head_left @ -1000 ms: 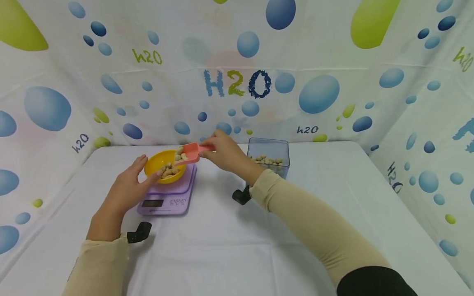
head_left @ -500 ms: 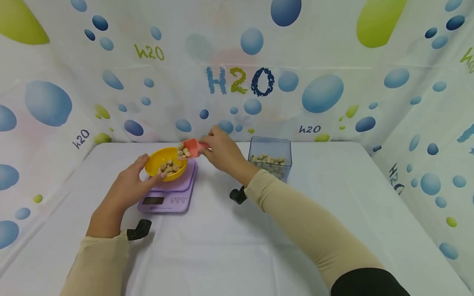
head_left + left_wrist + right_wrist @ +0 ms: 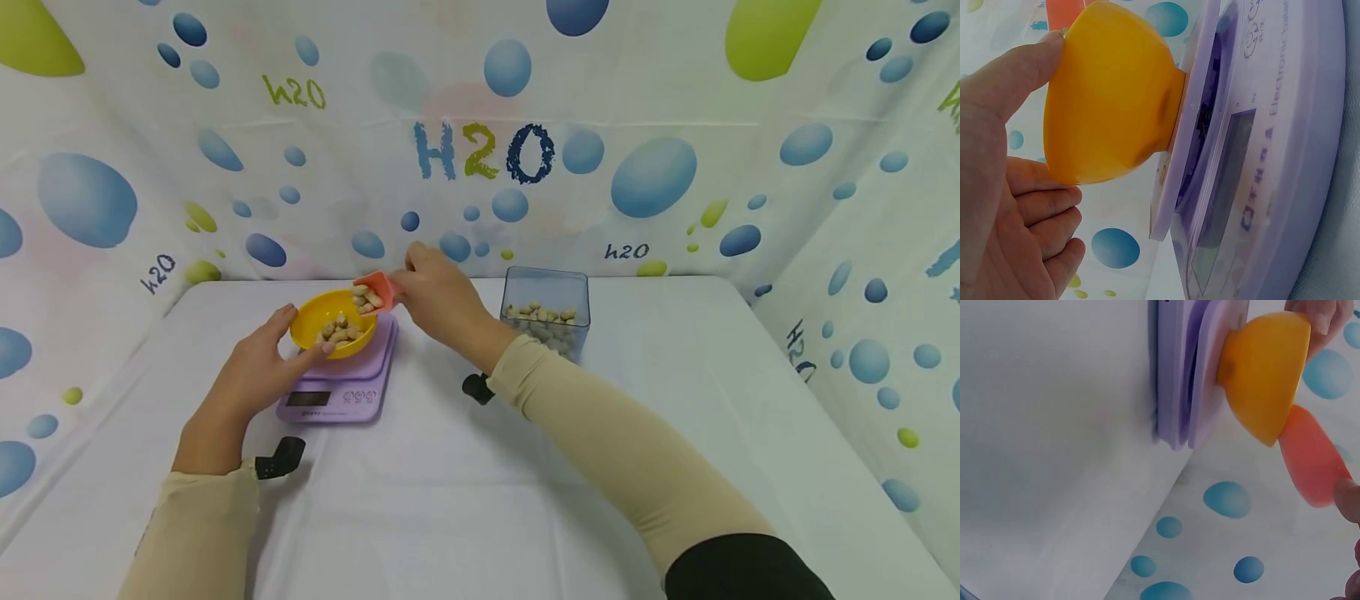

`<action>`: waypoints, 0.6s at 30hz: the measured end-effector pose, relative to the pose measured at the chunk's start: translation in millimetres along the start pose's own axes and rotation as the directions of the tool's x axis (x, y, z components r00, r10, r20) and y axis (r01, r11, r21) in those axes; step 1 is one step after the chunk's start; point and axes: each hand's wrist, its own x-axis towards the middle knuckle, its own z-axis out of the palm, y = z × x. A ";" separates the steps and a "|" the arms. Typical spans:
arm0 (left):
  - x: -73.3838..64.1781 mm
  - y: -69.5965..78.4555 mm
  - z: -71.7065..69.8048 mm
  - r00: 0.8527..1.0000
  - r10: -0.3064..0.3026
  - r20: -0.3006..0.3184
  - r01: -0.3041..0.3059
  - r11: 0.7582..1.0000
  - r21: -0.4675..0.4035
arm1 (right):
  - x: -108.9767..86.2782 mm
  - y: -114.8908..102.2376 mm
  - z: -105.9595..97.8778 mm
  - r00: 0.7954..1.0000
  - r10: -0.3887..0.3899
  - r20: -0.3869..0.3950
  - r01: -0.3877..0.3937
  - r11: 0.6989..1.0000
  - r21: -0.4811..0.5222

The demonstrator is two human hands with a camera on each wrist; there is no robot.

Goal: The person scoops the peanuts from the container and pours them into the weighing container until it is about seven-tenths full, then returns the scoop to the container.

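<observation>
A yellow bowl [image 3: 317, 312] with several unshelled peanuts [image 3: 342, 331] stands on a purple kitchen scale [image 3: 352, 406]. My left hand [image 3: 258, 371] steadies it, the thumb [image 3: 1029, 69] at the rim and the forefinger against its side; the other fingers are loosely bent. In my right hand [image 3: 441, 298] a coral scoop [image 3: 384, 288], loaded with peanuts [image 3: 366, 298], is gripped by its handle. The scoop's front end lies over the bowl's far right rim. From the right wrist, the scoop's underside [image 3: 1313, 459] appears against the rim, and only part of the hand shows.
A clear square container [image 3: 547, 292] holding more peanuts [image 3: 551, 313] stands at the back right, partly behind the right forearm. White cloth [image 3: 450, 500] covers the table. A patterned curtain [image 3: 345, 167] rises directly behind.
The scoop has shifted slightly toward the back and turned, still with peanuts in it. My left hand stays at the bowl. The whole view has shifted a little.
</observation>
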 end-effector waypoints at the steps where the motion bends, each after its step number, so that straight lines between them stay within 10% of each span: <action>1: 0.2 0.1 -0.3 1.000 -0.004 0.004 0.004 1.000 0.000 | 0.1 -0.5 0.6 1.000 -0.024 -0.014 0.024 0.999 -0.037; 9: 0.6 1.3 -2.5 1.000 -0.001 0.009 0.001 1.000 0.001 | -2.4 -5.3 1.7 0.962 -0.212 -0.172 0.173 0.961 -0.216; 18: -0.2 -0.7 -1.9 1.000 0.005 0.014 -0.005 1.000 -0.014 | -5.1 -7.8 1.4 0.959 -0.222 -0.175 0.175 0.953 -0.249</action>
